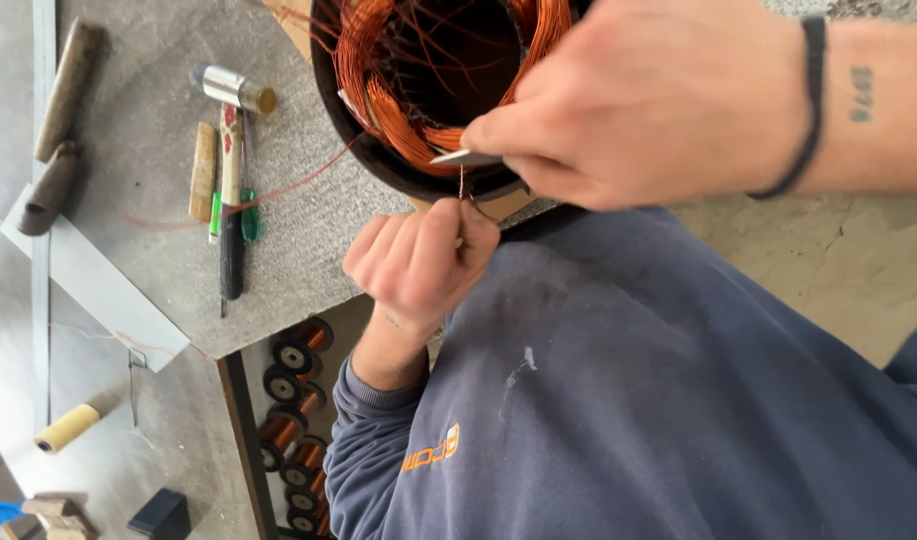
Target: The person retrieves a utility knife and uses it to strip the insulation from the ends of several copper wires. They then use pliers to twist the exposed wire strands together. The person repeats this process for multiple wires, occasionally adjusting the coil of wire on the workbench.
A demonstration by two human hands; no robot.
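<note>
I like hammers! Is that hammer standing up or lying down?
Lying down: the hammer lies flat along the grey bench, handle stretched beside a wooden stick.

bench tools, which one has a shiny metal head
The small mallet nearest the copper coil: silver head, brass tip. The rest are wooden, green or dark.

The round dark motor stator wound with copper wire (428, 90) sits on the grey speckled tabletop (298, 230) before me. Left of it lie a metal-headed mallet (233, 90) and a black-shafted screwdriver (232, 235). Spools of copper wire (296, 420) stand below the tabletop's edge.
</note>
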